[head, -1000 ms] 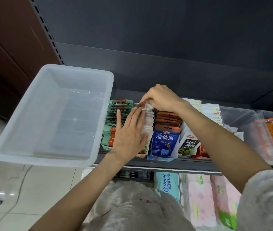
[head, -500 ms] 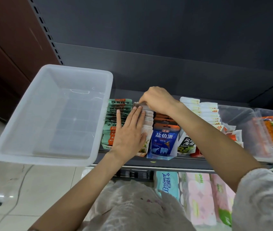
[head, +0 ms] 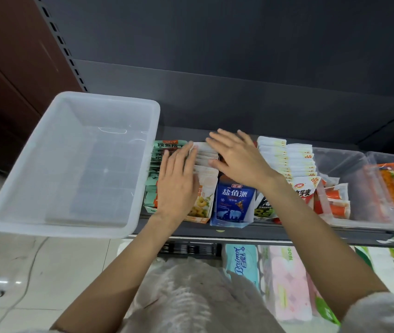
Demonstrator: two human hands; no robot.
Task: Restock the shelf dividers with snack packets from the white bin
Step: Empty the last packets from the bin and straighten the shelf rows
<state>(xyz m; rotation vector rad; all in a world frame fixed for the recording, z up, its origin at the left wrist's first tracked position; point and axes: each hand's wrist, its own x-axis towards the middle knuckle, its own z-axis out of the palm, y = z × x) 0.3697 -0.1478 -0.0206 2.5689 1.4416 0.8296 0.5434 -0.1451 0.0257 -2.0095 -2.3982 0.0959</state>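
The white bin (head: pixel 54 150) sits on the shelf's left end, with nothing visible inside it. Right of it stand rows of snack packets in dividers: green packets (head: pixel 164 146), white and orange packets (head: pixel 204 162), a blue packet row (head: pixel 234 203) and white packets (head: pixel 285 157). My left hand (head: pixel 176 183) lies flat, fingers straight, on the green and the white-orange rows. My right hand (head: pixel 236 157) rests flat with spread fingers on top of the blue row and the back of the white-orange row. Neither hand holds a packet.
Clear plastic bins (head: pixel 349 188) with orange-red snack packs (head: pixel 393 188) stand on the right of the dark shelf (head: pixel 263 230). Tissue packs (head: pixel 241 263) and pink rolls (head: pixel 287 284) fill the shelf below. A tiled floor (head: pixel 47 272) is at lower left.
My right hand, earlier curled at the back of the white-orange row, has opened and now lies flat over the rows. My left hand slid slightly forward and stays flat.
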